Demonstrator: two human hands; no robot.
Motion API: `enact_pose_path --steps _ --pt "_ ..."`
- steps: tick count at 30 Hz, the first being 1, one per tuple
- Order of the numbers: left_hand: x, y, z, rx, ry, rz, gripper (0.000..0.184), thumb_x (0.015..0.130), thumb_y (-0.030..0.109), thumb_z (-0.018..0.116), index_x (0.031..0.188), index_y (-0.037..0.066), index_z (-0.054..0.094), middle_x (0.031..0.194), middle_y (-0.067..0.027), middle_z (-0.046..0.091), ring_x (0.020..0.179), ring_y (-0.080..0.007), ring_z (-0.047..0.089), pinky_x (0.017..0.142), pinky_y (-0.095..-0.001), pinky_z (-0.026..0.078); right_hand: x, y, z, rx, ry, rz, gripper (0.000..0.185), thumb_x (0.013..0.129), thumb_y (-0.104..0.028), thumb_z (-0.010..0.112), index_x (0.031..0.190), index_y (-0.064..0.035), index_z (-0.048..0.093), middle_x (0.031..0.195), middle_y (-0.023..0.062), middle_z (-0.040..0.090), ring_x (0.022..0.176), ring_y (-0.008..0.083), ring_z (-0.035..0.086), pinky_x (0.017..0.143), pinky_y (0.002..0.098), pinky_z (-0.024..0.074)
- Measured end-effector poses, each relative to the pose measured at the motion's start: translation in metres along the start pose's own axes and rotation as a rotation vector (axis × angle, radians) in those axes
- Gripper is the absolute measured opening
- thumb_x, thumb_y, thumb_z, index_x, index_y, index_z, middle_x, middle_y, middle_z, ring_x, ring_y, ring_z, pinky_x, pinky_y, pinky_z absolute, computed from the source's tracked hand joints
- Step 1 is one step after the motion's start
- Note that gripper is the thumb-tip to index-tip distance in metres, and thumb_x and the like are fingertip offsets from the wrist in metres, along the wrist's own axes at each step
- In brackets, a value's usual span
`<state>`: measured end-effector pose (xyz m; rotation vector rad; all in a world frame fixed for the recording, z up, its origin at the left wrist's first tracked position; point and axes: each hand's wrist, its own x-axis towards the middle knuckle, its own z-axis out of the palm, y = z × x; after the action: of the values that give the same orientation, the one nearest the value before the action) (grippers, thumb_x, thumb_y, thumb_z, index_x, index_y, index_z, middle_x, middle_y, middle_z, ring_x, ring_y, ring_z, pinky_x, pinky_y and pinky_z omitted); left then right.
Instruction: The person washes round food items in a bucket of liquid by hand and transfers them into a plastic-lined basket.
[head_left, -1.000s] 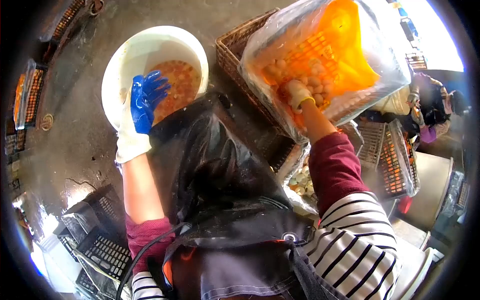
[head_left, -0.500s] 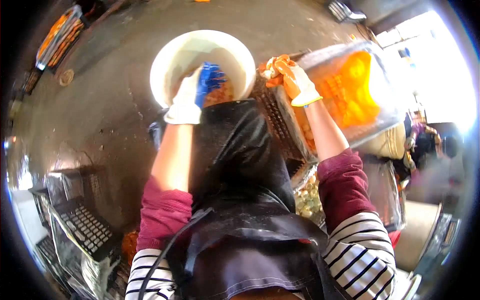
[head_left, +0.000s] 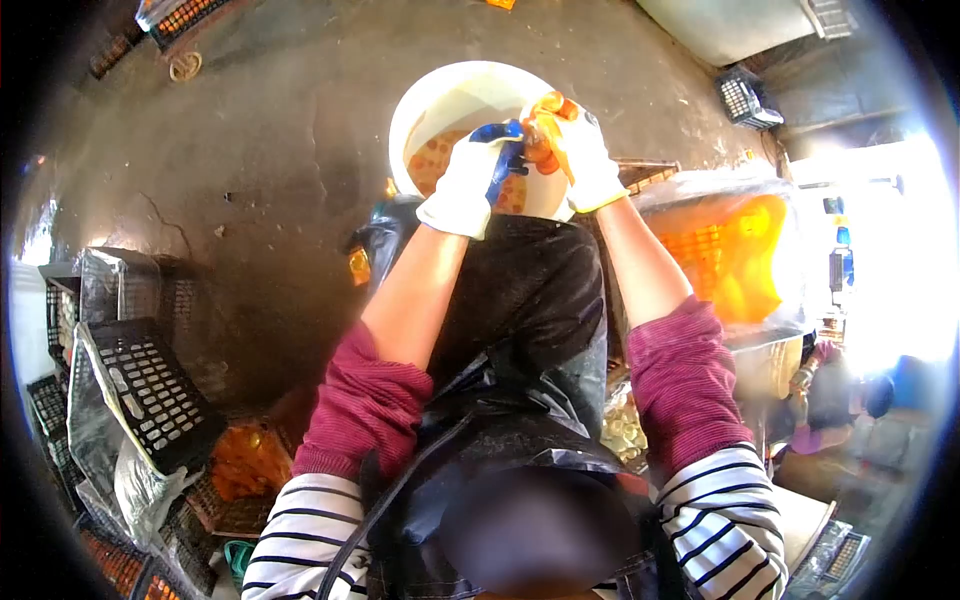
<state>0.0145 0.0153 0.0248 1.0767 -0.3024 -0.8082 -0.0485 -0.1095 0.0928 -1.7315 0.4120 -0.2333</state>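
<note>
Over the right part of a white bucket, my two gloved hands meet. My left hand, in a white glove with blue fingers, has its fingers curled against the right one. My right hand, in a white glove with orange fingers, is closed too. A small brownish-orange piece seems to lie between the fingertips, but glove colour and blur hide what it is. Inside the bucket, pale orange round bits show in murky contents. The bucket stands just beyond my black apron.
To the right stands a plastic-lined crate with a bright orange crate or sheet in it. Pale, onion-like pieces lie beside my right thigh. Black crates and a heap of orange pieces are at left. Another person is at far right.
My right hand has moved left from beside the crate to over the bucket, meeting my left hand. My left hand has risen from the bucket's contents. The view has shifted too.
</note>
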Motion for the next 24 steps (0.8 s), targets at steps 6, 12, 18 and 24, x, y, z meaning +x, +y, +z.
enact_pose_path --steps 6,12,18,24 --pt "-0.009 0.001 0.004 -0.067 -0.029 0.035 0.019 0.088 0.01 0.055 0.102 0.001 0.062 0.094 -0.0094 0.063 0.082 -0.0165 0.059 0.074 -0.0249 0.048 0.012 0.025 0.0 0.147 0.091 -0.092 0.008 0.088 -0.01 0.052 0.084 -0.0064 0.056 0.072 0.001 0.054 0.057 0.0088 0.048 0.048 0.0198 0.0371" --pt "-0.021 0.023 0.017 -0.159 -0.019 -0.118 0.024 0.086 0.021 0.056 0.1 0.003 0.063 0.09 -0.0085 0.063 0.077 -0.0168 0.059 0.069 -0.0258 0.047 0.006 0.016 0.016 0.001 0.241 0.038 0.01 0.086 -0.012 0.056 0.093 -0.0055 0.06 0.078 0.001 0.059 0.063 0.0075 0.053 0.052 0.0194 0.042" --pt "-0.024 0.017 0.014 0.016 -0.046 -0.014 0.03 0.088 0.03 0.055 0.102 0.005 0.062 0.089 -0.0056 0.062 0.079 -0.0144 0.056 0.068 -0.0269 0.046 0.001 0.02 0.009 -0.27 0.175 -0.146 0.015 0.086 -0.012 0.056 0.098 -0.0028 0.06 0.084 0.0024 0.061 0.072 0.0094 0.056 0.062 0.0215 0.0462" --pt "-0.025 0.015 0.015 -0.014 0.079 -0.021 0.032 0.091 0.028 0.051 0.11 0.003 0.058 0.093 -0.0045 0.061 0.079 -0.0137 0.055 0.07 -0.0264 0.046 -0.005 0.031 0.014 -0.234 0.051 -0.302 0.02 0.09 -0.014 0.052 0.105 -0.0028 0.059 0.1 0.0048 0.061 0.09 0.0123 0.056 0.079 0.0243 0.0445"
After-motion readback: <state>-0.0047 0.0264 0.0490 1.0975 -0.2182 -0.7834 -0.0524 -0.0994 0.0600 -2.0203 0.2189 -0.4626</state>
